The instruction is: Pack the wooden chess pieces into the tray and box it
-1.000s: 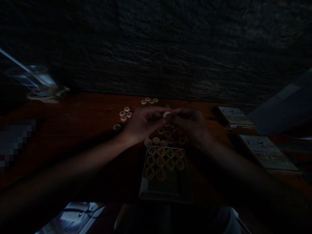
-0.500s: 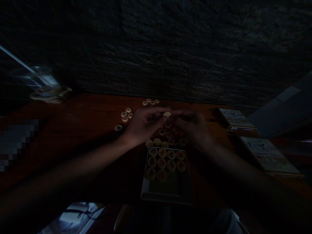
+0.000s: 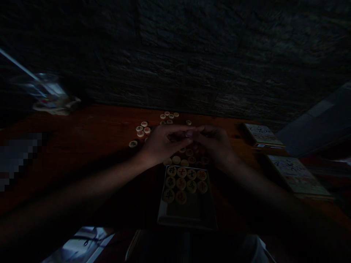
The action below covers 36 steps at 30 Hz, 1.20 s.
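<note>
My left hand (image 3: 163, 144) and my right hand (image 3: 215, 142) meet at the fingertips above the table, both closed in a pinch. Their fingers almost wholly cover the small round xiangqi piece between them. Just below lies a shallow open box (image 3: 183, 217) with rows of pieces marked in red and black characters. One black-marked piece (image 3: 172, 170) sits in its top left corner. The box's lower right part shows bare floor. Several loose pieces, some blank side up like this one (image 3: 176, 160), lie along the box's far edge, partly under my hands.
More loose xiangqi pieces (image 3: 140, 128) lie in groups on the wooden table (image 3: 104, 124). Two flat boxes (image 3: 298, 173) rest at the right. A clear cup (image 3: 52, 89) with a straw stands far left. A dark stone wall (image 3: 175, 65) borders the back.
My fingers have closed over the piece, which showed its pale face before and is now nearly hidden. Both hands have dipped slightly, uncovering a few pieces behind them.
</note>
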Tool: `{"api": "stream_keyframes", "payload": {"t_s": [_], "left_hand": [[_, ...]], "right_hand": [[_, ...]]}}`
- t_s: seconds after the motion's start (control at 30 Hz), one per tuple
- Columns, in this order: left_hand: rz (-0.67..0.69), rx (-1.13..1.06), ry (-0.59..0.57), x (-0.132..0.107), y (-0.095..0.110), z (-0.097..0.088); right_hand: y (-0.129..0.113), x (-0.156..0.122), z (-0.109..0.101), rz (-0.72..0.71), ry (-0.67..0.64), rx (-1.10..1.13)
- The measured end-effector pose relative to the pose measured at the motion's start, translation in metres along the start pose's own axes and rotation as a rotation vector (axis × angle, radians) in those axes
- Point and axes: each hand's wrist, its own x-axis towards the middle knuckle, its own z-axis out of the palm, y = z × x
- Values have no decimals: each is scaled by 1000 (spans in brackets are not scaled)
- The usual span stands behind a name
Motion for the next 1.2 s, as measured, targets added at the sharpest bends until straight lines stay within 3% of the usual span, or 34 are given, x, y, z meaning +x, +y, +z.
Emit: {"api": "stream_keyframes", "payload": {"t_s": [0.3, 0.47, 0.93, 1.2], "left_hand": [[-26, -52, 80, 5, 3, -1], [13, 64, 50, 3, 1, 0], [30, -32, 45, 5, -13, -3], [-7, -67, 60, 7, -17, -5]], "right_hand": [[6, 3, -4, -34, 11, -15], [8, 1, -4, -34, 7, -32], [4, 0, -2, 127, -66, 92], [5, 3, -5, 74, -68, 48]]}}
